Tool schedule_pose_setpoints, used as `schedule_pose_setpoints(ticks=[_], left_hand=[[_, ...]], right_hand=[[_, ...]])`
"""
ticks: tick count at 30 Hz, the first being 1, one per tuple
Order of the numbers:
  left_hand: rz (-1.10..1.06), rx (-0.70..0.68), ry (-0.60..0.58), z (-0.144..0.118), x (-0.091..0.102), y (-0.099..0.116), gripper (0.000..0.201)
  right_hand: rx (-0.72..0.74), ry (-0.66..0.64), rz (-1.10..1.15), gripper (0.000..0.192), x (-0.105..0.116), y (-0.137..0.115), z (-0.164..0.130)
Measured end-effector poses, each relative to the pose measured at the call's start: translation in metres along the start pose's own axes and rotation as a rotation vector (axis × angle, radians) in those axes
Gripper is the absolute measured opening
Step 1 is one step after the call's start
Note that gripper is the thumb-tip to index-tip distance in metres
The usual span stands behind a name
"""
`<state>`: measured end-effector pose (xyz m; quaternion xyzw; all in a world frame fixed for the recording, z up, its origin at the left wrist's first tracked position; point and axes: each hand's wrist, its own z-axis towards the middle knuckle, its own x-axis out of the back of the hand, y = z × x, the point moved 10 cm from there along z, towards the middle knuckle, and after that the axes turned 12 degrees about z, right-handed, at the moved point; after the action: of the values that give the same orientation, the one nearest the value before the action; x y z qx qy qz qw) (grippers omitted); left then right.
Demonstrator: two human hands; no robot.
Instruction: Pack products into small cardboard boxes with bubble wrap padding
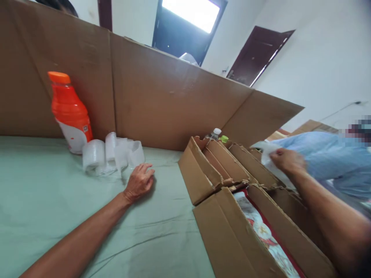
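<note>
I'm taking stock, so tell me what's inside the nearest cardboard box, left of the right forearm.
In the cardboard box, red and white patterned contents show; whether one item or several is unclear. Their lower parts and the box's floor are hidden by its walls.

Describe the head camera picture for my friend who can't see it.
The right hand holds a thin whitish sheet by open brown cardboard boxes; the left hand lies on pale green cloth near translucent plastic rolls. An orange plastic bottle stands beside the rolls.

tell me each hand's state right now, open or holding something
Left hand: loosely open, nothing visible in it, beside the white wrap.
Right hand: closed, holding a whitish translucent sheet.
</note>
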<state>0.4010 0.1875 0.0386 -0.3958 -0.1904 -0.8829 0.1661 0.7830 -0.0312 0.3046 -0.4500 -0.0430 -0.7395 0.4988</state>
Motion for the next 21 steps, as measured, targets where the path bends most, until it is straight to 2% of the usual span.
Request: schedule_pose_setpoints(ticks=[2,4,6,9,11,12,13,14,17,19,21], left_hand=[[-0.033,0.010,-0.008,0.000,-0.002,-0.002,0.025],[-0.073,0.040,-0.004,-0.002,-0.003,-0.006,0.029],[-0.107,0.082,0.004,-0.003,-0.002,-0.011,0.034],[-0.136,0.133,0.010,-0.005,-0.002,-0.018,0.041],[-0.141,0.163,0.010,-0.005,-0.001,-0.021,0.046],[-0.142,0.177,0.009,-0.006,-0.001,-0.023,0.048],[-0.143,0.189,0.006,-0.006,-0.002,-0.025,0.048],[-0.144,0.200,0.000,-0.006,-0.003,-0.026,0.047],[-0.159,0.202,-0.022,-0.005,-0.006,-0.026,0.035],[-0.175,0.158,-0.045,-0.004,-0.006,-0.021,0.026],[-0.191,0.073,-0.082,-0.002,-0.007,-0.011,0.014]], right_hand=[[-0.029,0.135,-0.013,0.025,0.019,-0.030,0.010],[0.013,0.177,0.002,0.017,0.018,-0.078,0.008],[0.126,0.088,0.057,0.010,-0.015,-0.139,-0.004],[0.284,-0.127,0.158,0.013,-0.089,-0.226,-0.029],[0.414,-0.315,0.389,0.025,-0.125,-0.268,-0.043],[0.444,-0.369,0.492,0.031,-0.131,-0.276,-0.044],[0.430,-0.396,0.547,0.035,-0.132,-0.271,-0.041],[0.374,-0.399,0.540,0.037,-0.128,-0.255,-0.034],[0.096,-0.387,0.254,0.037,-0.103,-0.161,-0.015],[0.003,-0.450,0.138,0.028,-0.088,-0.101,-0.018],[-0.063,-0.555,0.042,0.017,-0.087,-0.053,-0.032]])
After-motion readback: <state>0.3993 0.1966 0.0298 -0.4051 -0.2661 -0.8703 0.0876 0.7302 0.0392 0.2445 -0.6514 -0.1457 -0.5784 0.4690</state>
